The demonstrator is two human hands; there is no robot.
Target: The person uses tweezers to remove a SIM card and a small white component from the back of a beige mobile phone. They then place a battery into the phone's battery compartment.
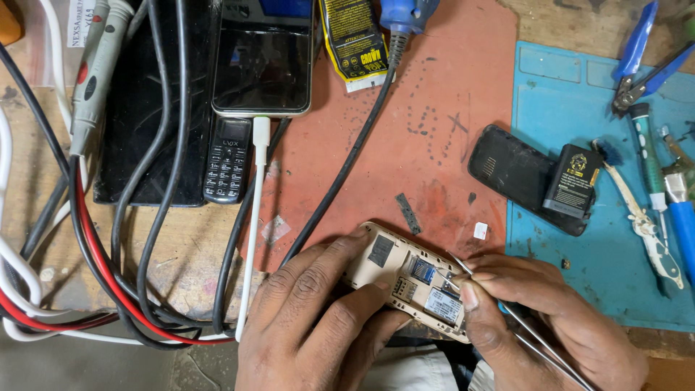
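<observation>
My left hand (311, 318) grips an opened beige phone (405, 279) that lies back-side up at the front edge of the bench. Its card slots and label are exposed. My right hand (557, 326) holds thin metal tweezers (470, 271), and their tips rest inside the phone's open back near the card slots. A black back cover (510, 170) with a black battery (573, 181) leaning on it lies beyond my right hand. A tiny white chip (480, 230) sits on the red mat nearby.
A red mat (434, 108) and a blue mat (572, 108) cover the bench. A smartphone (262, 61) on a white cable, a small black keypad phone (227, 161), tangled cables (108, 275), a probe (98, 69), a yellow pouch (352, 40), pliers (644, 61) and screwdrivers (655, 181) lie around.
</observation>
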